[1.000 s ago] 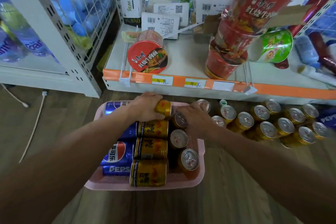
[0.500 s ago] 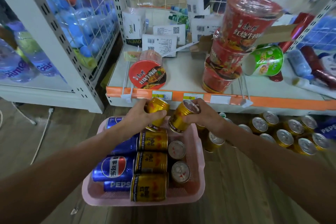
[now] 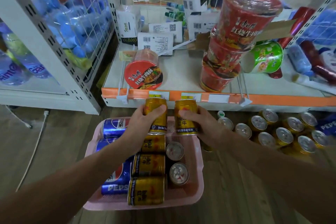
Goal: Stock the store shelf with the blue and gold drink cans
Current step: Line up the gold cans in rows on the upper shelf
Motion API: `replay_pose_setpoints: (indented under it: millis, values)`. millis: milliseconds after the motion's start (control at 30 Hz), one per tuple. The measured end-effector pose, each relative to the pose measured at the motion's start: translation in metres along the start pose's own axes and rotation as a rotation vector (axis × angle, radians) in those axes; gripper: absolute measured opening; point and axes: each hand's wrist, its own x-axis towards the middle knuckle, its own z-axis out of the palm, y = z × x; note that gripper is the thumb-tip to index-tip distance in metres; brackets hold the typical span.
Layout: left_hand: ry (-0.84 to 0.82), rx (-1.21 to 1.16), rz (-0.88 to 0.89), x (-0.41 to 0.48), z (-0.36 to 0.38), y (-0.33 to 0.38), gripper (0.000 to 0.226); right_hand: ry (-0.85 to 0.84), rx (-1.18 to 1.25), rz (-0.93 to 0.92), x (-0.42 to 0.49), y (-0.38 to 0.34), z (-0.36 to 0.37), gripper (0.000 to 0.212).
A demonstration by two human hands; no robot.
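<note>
My left hand (image 3: 141, 123) grips an upright gold can (image 3: 156, 104), and my right hand (image 3: 203, 125) grips a second gold can (image 3: 186, 114) beside it. Both cans hang above the far end of a pink basket (image 3: 197, 183) on the floor. Inside the basket lie several gold cans (image 3: 146, 192) and blue Pepsi cans (image 3: 113, 128), plus two upright cans (image 3: 179, 172) showing their tops. To the right, on the low shelf under the orange-edged shelf (image 3: 272, 99), stand several gold cans (image 3: 283, 135).
The orange-edged shelf carries a stack of red noodle cups (image 3: 234, 42), a lying red noodle bowl (image 3: 143, 74), a green cup (image 3: 265, 57) and white packets. A white rack of water bottles (image 3: 27, 63) stands left. A white cable (image 3: 31, 152) runs over the wooden floor.
Both hands have lifted a gold can each out of the basket and turned them upright, higher and closer to the shelf edge than before.
</note>
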Motion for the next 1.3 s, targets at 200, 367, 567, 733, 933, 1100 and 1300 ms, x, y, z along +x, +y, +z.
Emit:
replay_pose_setpoints:
  millis: [200, 367, 567, 733, 933, 1100, 1300]
  values:
    - [0.064, -0.019, -0.051, -0.055, 0.017, 0.03, 0.084, 0.111, 0.014, 0.023, -0.052, -0.044, 0.019, 0.07]
    - [0.118, -0.039, -0.098, -0.13, 0.043, 0.109, 0.087, 0.228, -0.076, -0.002, -0.143, -0.139, 0.046, 0.038]
    - [0.09, 0.056, -0.019, -0.238, 0.1, 0.291, 0.068, 0.285, -0.173, -0.023, -0.262, -0.311, 0.076, 0.042]
    - [0.053, 0.117, 0.119, -0.327, 0.156, 0.444, 0.057, 0.309, -0.185, -0.077, -0.347, -0.459, 0.089, 0.057]
    - [0.04, 0.109, 0.235, -0.391, 0.215, 0.567, 0.048, 0.327, -0.184, -0.173, -0.426, -0.592, 0.088, 0.055]
    - [0.008, 0.126, 0.31, -0.414, 0.26, 0.63, 0.053, 0.341, -0.213, -0.21, -0.461, -0.662, 0.07, 0.064]
    - [-0.047, 0.151, 0.364, -0.393, 0.307, 0.683, 0.05, 0.389, -0.212, -0.269, -0.471, -0.717, 0.034, 0.063]
